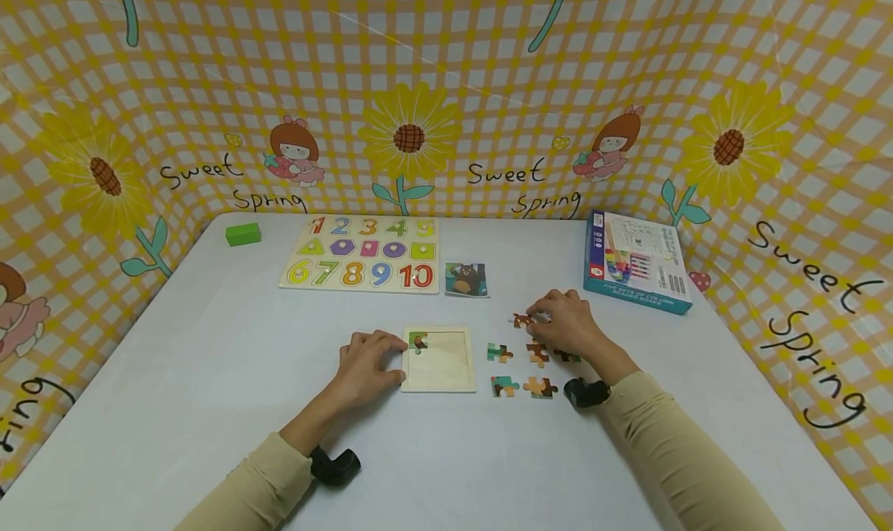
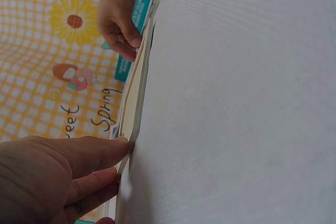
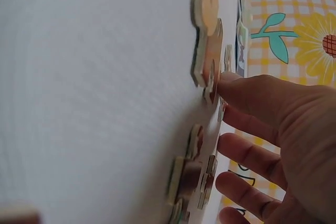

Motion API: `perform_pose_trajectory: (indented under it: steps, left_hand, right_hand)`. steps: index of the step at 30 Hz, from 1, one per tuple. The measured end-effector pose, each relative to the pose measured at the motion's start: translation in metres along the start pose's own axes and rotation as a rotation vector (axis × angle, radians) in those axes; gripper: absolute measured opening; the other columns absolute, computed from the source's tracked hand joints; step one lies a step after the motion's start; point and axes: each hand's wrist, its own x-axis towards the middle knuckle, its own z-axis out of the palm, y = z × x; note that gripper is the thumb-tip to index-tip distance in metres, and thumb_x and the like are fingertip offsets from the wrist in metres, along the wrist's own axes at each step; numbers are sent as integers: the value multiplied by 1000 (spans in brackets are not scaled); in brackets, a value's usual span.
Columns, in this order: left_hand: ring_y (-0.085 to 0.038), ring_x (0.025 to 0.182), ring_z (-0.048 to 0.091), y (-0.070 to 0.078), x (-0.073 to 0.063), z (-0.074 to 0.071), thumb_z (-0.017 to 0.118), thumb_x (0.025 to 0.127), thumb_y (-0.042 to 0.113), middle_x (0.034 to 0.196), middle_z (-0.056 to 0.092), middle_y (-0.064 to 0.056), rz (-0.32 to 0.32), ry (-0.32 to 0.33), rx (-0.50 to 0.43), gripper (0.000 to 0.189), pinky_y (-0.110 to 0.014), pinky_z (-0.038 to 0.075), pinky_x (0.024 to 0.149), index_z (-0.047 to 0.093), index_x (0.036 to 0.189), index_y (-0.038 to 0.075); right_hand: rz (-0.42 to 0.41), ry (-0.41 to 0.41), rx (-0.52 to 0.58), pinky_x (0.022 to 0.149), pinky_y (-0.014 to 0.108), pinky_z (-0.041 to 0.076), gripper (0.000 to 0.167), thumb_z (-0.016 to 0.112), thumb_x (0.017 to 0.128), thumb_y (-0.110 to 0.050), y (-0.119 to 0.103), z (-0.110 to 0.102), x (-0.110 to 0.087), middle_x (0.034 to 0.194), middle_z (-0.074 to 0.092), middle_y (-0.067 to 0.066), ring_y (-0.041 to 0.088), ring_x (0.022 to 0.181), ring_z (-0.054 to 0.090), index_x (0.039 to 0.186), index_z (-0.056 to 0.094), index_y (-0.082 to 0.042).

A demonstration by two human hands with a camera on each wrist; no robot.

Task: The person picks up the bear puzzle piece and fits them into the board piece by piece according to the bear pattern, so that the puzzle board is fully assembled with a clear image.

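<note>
A square wooden puzzle tray (image 1: 439, 368) lies in front of me, with one green-and-brown piece in its far left corner. My left hand (image 1: 366, 367) touches the tray's left edge, thumb nearer me and fingers farther up. In the left wrist view that thumb (image 2: 105, 153) rests against the rim. To the right of the tray, my right hand (image 1: 568, 323) pinches a brown puzzle piece (image 1: 522, 320) between thumb and index finger, the others spread. Several loose pieces lie around it, among them a green one (image 1: 498, 352) and an orange-brown one (image 1: 541, 387).
Beyond the tray lie a number-and-shape board (image 1: 363, 253) and a bear picture card (image 1: 466, 281). A green block (image 1: 243, 234) sits at the far left, a boxed set (image 1: 638, 263) at the far right. Checked cloth (image 1: 446, 66) hangs around the table's back and sides.
</note>
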Motion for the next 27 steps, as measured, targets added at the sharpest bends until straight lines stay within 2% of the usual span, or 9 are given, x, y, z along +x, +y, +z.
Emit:
perform_pose_trajectory:
  steps: [19, 27]
  left_hand:
    - [-27, 112, 41, -1, 0, 1, 76, 74, 15, 120, 61, -3, 13, 8, 5, 37, -51, 24, 95, 66, 110, 13]
    - [-28, 113, 40, -1, 0, 1, 76, 74, 15, 120, 61, -2, 14, 8, 5, 37, -51, 24, 95, 66, 109, 13]
  right_hand:
    - [-18, 27, -31, 86, 54, 34, 29, 69, 82, -29, 0, 1, 0, 110, 64, 16, 39, 106, 47, 105, 71, -11]
    - [-53, 34, 4, 89, 54, 33, 31, 67, 84, -29, -14, -5, -4, 114, 63, 16, 37, 107, 45, 109, 70, -10]
